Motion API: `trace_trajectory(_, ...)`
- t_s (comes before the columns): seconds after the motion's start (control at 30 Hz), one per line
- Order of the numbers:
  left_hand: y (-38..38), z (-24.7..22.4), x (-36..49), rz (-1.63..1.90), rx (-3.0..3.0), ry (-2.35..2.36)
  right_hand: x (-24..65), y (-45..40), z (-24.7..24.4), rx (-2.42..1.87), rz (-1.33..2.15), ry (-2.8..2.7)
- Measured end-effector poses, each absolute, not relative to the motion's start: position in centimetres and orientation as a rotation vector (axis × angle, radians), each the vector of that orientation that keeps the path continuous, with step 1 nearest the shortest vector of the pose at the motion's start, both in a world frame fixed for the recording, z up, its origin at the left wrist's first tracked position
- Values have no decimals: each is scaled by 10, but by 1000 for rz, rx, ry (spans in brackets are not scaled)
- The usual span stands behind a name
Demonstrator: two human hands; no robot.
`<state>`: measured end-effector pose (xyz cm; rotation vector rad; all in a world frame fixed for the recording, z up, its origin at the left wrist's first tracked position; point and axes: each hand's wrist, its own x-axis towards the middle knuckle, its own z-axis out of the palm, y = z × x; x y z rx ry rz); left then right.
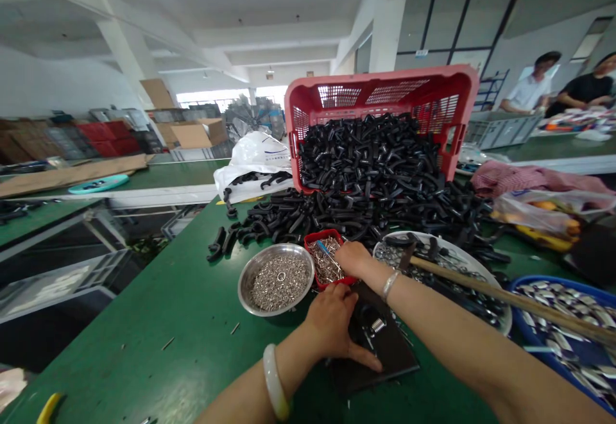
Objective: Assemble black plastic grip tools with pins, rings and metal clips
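Note:
My left hand (332,324) rests at the left edge of a dark plate (392,347), its thumb stretched out over the plate and the fingers apart from it. On that plate lies a black part with a metal spring (378,326). My right hand (353,259) reaches into a small red tray (308,239) of thin metal pins (327,267); its fingertips are hidden among the pins. A blue-ended tool stands in the same tray. To the left, a steel bowl (243,286) holds many small metal pieces.
Behind stands a tilted red crate (385,81), black handles (279,215) spilling from it. A white tray (505,321) with a wooden-handled hammer (481,289) and a blue basin (517,321) are at right. Two people (532,87) sit beyond. Loose pins lie on the green table (192,321).

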<state>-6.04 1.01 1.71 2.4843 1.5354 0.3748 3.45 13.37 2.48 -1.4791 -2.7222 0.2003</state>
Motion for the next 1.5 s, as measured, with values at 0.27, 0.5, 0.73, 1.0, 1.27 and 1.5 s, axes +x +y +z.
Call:
trace_trajectory(0.27, 82, 38, -80, -33, 2258, 2047, 59, 134, 28, -1541, 209, -2624)
trace_trajectory(0.5, 92, 26, -76, -47, 2257, 2036, 76, 130, 20, -1476, 358, -2465)
trace_trajectory(0.73, 92, 20, -90, 136, 2160, 2146, 78, 123, 16, -1391, 617, -2248)
trace_trajectory(1.0, 87, 16, -98, 341, 2056, 2106, 113, 72, 6, -1345, 1077, -1941)
trace_trajectory(1.27, 81, 22, -94, 464, 2047, 1963, 153, 34, -3, -1351, 586, -2128)
trace_trajectory(1.5, 44, 18, -81, 553, 1940, 1658, 154, 20, -2, -1248, 465, -2293)
